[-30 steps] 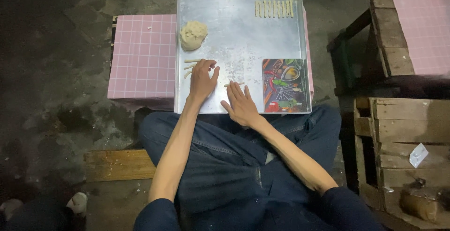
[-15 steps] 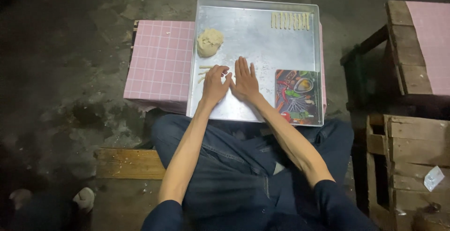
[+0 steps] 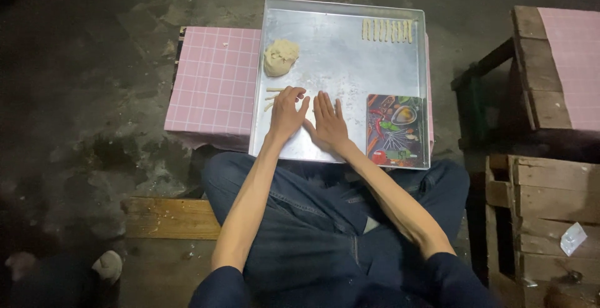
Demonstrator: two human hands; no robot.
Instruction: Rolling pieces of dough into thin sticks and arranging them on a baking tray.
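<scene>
Silvery sheet metal fills the middle of what we see: a square, shallow-rimmed baking tray (image 3: 340,58) resting on a pink checked surface (image 3: 215,86) in front of our knees. Our left hand (image 3: 286,113) and right hand (image 3: 327,120) lie side by side near the tray's near edge, both flat, palms down, fingers stretched and empty; whether a strip of dough lies beneath them we cannot tell. The rough, pale lump of dough (image 3: 280,57) sits beyond the left hand by the tray's left edge, so the left hand is the nearer one to it. A few thin rolled dough sticks (image 3: 274,97) lie just left of the left fingertips, their long axes running across the tray. A neat row of short cut dough pieces (image 3: 387,30) stands at the far right corner, each lying lengthwise away from us. A glossy rectangular cutting board printed with colourful spices (image 3: 399,130) occupies the near right corner.
</scene>
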